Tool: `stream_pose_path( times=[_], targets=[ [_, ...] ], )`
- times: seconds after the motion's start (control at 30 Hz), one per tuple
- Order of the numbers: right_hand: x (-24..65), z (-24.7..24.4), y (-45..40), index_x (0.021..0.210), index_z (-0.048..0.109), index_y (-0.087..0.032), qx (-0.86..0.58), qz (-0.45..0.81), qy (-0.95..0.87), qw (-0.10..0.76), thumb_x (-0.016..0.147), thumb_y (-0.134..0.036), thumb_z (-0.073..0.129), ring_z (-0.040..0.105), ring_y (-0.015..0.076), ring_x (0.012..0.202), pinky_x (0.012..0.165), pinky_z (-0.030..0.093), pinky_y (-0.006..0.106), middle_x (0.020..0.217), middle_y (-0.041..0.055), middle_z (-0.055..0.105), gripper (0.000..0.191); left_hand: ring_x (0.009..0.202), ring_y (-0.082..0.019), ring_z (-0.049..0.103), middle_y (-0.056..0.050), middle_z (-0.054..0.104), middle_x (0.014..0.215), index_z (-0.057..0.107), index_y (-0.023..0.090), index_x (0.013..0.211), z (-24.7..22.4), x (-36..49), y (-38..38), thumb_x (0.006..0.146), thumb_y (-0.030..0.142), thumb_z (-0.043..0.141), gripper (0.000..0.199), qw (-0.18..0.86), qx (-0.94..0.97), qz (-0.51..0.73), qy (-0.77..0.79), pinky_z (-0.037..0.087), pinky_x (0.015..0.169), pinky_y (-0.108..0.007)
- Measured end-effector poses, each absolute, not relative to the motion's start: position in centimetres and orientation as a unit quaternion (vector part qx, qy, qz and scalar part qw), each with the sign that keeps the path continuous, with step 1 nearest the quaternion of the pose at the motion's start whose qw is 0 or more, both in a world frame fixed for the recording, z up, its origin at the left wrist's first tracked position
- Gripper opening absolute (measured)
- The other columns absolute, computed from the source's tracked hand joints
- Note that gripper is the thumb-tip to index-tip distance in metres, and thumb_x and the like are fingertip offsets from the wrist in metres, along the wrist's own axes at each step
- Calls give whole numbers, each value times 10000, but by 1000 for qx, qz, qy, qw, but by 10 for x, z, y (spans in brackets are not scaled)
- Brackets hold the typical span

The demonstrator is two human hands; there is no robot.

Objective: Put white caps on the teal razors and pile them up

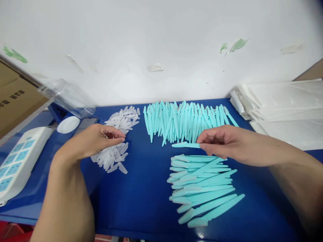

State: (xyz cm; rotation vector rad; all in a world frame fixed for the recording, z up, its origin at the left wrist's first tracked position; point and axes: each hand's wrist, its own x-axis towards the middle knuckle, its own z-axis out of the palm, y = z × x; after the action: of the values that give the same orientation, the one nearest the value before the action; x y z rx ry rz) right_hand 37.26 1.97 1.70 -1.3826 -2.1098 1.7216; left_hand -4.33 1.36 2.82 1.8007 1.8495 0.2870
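My right hand (222, 141) pinches the handle end of a turquoise eyebrow razor (185, 145), held level with its head pointing left. Below it, a pile of similar razors (202, 181) lies sideways on the blue table (141, 195). Farther back stands a row of more turquoise razors (184, 121) laid with their lengths running front to back. Above a heap of translucent white blade covers (111, 158), my left hand (101, 139) has thumb and fingertips closed together; what they hold, if anything, is too small to make out.
On the left are a white power strip (25, 161), a white round lid (68, 124), a phone (85, 124), a clear plastic jar (68, 97) and a cardboard box (17, 97). Clear plastic bags (285, 111) lie at the right. A white wall (161, 40) rises behind the table.
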Motion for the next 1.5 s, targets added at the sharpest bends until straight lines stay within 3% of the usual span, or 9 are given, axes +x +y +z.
stream_pose_path(
  times=[0.1, 0.33, 0.5, 0.8, 1.03, 1.13, 1.5],
  targets=[
    [370, 17, 19, 968, 682, -227, -449, 568, -689, 30, 957, -441, 695, 387, 129, 643, 572, 352, 279, 767, -33, 516, 215, 686, -195, 656, 9, 791, 778, 876, 290, 980, 27, -47, 14, 825, 648, 770, 404, 301, 667, -2, 681, 472, 578, -258],
    [370, 17, 19, 915, 657, -228, -436, 580, -688, 17, 951, -429, 690, 376, 128, 646, 584, 335, 280, 757, -37, 498, 207, 607, -171, 583, 24, 708, 710, 847, 240, 1011, 32, -29, 14, 836, 602, 734, 417, 253, 660, -91, 701, 422, 565, -257],
    [369, 20, 18, 918, 657, -231, -433, 576, -693, 17, 943, -446, 693, 386, 131, 646, 587, 333, 288, 768, -34, 516, 220, 639, -197, 611, 0, 728, 724, 851, 244, 946, 30, -17, 16, 847, 594, 694, 396, 245, 671, -98, 693, 442, 603, -281],
    [370, 20, 17, 933, 649, -230, -429, 586, -687, 21, 952, -420, 682, 355, 124, 617, 562, 321, 288, 738, -50, 483, 194, 696, -172, 595, -5, 703, 756, 792, 231, 867, 19, -11, 14, 899, 524, 726, 302, 305, 739, -7, 601, 456, 616, -249],
    [362, 18, 15, 935, 653, -218, -423, 586, -691, 3, 969, -402, 661, 374, 122, 613, 544, 324, 281, 724, -49, 503, 188, 692, -141, 657, -2, 768, 779, 815, 239, 941, 22, 33, 3, 853, 492, 852, 271, 514, 643, 138, 550, 522, 641, -220],
    [360, 18, 15, 933, 654, -215, -421, 594, -685, 2, 967, -392, 668, 382, 118, 606, 535, 323, 272, 721, -51, 518, 181, 672, -121, 644, 10, 758, 750, 835, 248, 922, 14, 48, 2, 843, 454, 879, 225, 578, 602, 145, 532, 511, 628, -208],
    [358, 22, 15, 918, 668, -211, -412, 591, -693, -3, 964, -392, 687, 373, 110, 605, 532, 324, 254, 721, -53, 501, 187, 686, -117, 600, 19, 734, 755, 855, 262, 925, 10, 64, -3, 892, 453, 831, 195, 589, 616, 106, 513, 451, 624, -219]
  ],
)
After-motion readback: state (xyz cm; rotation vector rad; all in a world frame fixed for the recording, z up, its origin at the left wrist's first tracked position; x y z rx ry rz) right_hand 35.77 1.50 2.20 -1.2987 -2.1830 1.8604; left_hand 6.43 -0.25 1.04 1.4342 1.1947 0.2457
